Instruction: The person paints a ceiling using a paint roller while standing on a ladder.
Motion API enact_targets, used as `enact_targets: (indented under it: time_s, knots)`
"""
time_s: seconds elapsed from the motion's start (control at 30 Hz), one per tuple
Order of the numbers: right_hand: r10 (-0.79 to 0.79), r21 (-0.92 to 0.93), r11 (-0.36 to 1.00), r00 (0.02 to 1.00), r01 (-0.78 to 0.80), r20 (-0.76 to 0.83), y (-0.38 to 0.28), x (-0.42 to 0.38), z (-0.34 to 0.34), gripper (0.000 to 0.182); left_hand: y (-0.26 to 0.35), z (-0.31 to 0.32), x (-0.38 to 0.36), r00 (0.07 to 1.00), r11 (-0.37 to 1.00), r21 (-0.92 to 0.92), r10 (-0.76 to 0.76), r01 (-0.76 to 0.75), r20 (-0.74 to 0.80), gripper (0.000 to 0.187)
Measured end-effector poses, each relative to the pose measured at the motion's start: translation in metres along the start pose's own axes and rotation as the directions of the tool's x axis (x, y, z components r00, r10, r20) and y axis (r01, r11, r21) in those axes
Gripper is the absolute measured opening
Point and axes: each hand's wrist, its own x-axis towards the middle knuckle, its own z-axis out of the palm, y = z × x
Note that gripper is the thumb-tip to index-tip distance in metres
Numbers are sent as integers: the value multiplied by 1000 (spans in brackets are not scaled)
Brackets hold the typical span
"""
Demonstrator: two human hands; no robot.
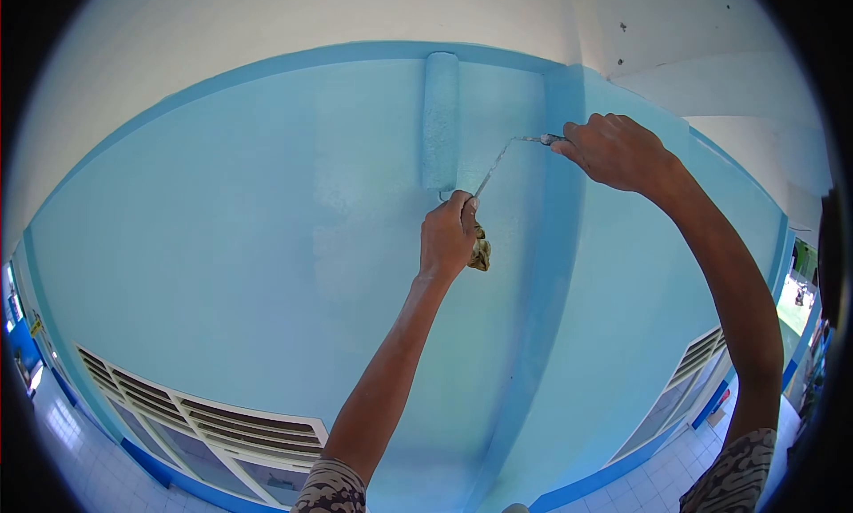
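Overhead, I log: paint roller (440,122) flat on the blue wall (222,220) near its top edge, right hand (617,149) fisted round its handle, left hand (447,238) pinching the wire frame and clutching a rag (481,251); keep pressure even.

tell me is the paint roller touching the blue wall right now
Touching. The head view shows the paint roller lying flat against the blue wall near its top edge, with no gap or shadow between them.
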Motion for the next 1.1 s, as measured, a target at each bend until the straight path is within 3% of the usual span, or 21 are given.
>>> enact_targets:
  time_s: [0.17, 0.4, 0.6, 0.7, 0.77, 0.8, 0.87, 0.93, 1.0, 1.03, 1.1]
  knots:
    - [22, 139, 990, 996, -34, 85, 4, 3, 6, 49, 2, -5, -2, 1000, 998, 55, -11, 12, -25, 15]
    - [-47, 235, 971, 999, 40, 21, 9, 17, 28, 50, 5, -19, 0, 998, 988, 148, -39, 47, -54, 12]
    - [-90, 402, 910, 995, 98, -37, -54, 51, 41, 48, -31, -89, -5, 993, 955, 285, -52, 81, -109, 17]
    - [27, 476, 865, 931, 161, -364, -104, 32, 74, 43, -31, -127, -26, 981, 955, 241, -141, 170, -135, 18]
    - [170, 580, 807, 899, 108, -403, -156, -4, 95, 41, -34, -152, -52, 976, 959, 216, -154, 185, -154, 15]
    - [235, 647, 761, 910, 48, -342, -186, -23, 107, 39, -36, -163, -66, 977, 962, 211, -138, 172, -165, 12]
    - [350, 791, 611, 905, -26, -240, -241, -60, 128, 36, -32, -180, -87, 981, 954, 238, -164, 183, -100, 10]
    - [454, 947, 319, 883, -35, -120, -285, -94, 130, 33, -37, -196, -99, 992, 956, 262, -126, 130, -32, 10]
    - [318, 988, -68, 936, -136, 151, -309, -122, 123, 29, -33, -209, -103, 988, 943, 326, -104, 63, 111, 11]
    - [319, 987, -76, 935, -139, 157, -315, -130, 122, 29, -29, -215, -102, 987, 942, 330, -107, 63, 118, 11]
    - [3, 805, -540, 956, -245, 293, -325, -143, 117, 29, -26, -224, -102, 930, 923, 379, -189, 59, 315, 10]
